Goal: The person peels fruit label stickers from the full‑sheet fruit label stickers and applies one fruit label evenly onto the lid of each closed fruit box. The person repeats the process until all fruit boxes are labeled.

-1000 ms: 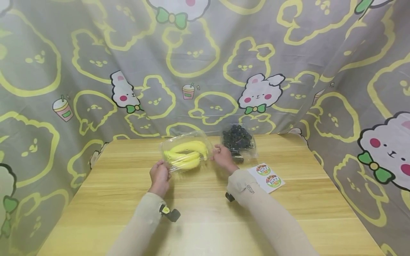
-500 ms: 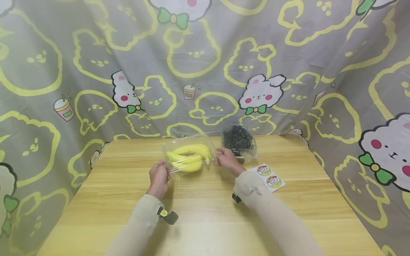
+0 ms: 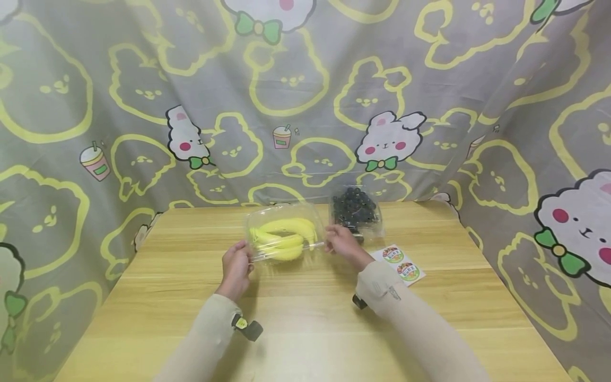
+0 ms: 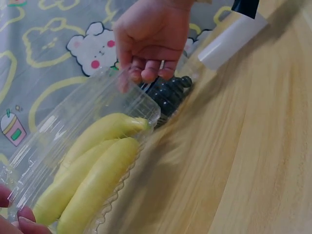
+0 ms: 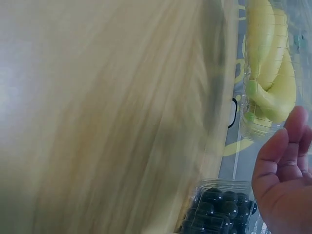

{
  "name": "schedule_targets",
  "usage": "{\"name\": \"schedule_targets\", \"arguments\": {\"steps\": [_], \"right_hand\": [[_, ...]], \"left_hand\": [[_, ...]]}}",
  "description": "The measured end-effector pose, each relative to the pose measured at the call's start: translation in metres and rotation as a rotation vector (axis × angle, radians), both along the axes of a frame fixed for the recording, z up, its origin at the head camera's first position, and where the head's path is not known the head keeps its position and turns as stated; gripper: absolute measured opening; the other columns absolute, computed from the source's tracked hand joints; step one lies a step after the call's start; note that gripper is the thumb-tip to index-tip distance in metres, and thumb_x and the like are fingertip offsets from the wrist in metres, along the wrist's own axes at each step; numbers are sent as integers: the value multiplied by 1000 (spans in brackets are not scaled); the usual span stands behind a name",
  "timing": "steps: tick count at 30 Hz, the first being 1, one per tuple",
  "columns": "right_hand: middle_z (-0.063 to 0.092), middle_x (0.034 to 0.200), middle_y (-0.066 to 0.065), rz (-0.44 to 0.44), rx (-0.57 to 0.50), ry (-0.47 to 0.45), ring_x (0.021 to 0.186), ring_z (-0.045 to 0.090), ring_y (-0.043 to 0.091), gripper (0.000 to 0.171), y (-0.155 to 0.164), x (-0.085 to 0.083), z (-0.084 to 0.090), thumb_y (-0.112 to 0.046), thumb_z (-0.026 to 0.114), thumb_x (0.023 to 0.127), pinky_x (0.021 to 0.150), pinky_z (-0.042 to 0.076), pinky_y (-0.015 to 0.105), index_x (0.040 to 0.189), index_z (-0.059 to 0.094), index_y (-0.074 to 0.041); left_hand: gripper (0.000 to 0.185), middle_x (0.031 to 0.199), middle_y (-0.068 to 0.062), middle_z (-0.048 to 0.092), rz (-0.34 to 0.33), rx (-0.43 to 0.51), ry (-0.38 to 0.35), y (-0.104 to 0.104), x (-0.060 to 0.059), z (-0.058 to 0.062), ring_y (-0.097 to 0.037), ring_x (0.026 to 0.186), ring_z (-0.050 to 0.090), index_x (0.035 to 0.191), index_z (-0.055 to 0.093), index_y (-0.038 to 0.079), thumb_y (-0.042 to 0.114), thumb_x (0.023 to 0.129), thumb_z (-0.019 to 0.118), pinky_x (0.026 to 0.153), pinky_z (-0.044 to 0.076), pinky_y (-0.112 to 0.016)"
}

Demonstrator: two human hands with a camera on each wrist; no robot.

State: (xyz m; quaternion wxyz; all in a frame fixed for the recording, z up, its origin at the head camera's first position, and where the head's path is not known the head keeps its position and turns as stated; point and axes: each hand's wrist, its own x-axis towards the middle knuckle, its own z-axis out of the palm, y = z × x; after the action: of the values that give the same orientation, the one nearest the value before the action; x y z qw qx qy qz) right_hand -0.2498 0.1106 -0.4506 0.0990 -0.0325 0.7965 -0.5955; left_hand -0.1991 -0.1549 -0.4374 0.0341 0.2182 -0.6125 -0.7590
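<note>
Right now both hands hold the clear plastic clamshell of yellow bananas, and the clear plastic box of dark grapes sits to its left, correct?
Not quite. Left hand and right hand do hold the clear plastic clamshell of yellow bananas, but the clear plastic box of dark grapes sits to its right, as the head view shows.

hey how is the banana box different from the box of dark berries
The banana box is held between the left hand and right hand; the berry box sits untouched on the table. The banana box holds long yellow fruit, the berry box small dark round fruit. Both are clear plastic.
</note>
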Motion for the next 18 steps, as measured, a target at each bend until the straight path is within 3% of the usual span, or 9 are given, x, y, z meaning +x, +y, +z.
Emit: {"name": "schedule_targets", "arguments": {"steps": [6, 12, 18], "right_hand": [[62, 85, 13, -1, 19, 10, 74, 61, 19, 42, 1, 7, -3, -12, 45, 98, 72, 54, 35, 137, 45, 3], [61, 82, 14, -1, 1, 41, 70, 61, 19, 41, 1, 14, -2, -7, 45, 95, 71, 55, 43, 134, 46, 7], [61, 85, 15, 14, -17, 54, 69, 62, 22, 42, 2, 25, 4, -5, 44, 95, 68, 55, 39, 135, 42, 10]], "left_hand": [[49, 101, -9, 50, -32, -24, -6, -3, 4, 1, -6, 66, 44, 138, 43, -4, -3, 89, 46, 48, 36, -14], [48, 103, -9, 53, -72, -50, -4, -6, 6, 0, -10, 72, 47, 137, 45, -3, -3, 89, 47, 51, 38, -16], [47, 106, -11, 50, -91, -41, -18, -9, 8, -1, -12, 76, 45, 137, 45, -2, -3, 90, 46, 53, 39, -17]]}}
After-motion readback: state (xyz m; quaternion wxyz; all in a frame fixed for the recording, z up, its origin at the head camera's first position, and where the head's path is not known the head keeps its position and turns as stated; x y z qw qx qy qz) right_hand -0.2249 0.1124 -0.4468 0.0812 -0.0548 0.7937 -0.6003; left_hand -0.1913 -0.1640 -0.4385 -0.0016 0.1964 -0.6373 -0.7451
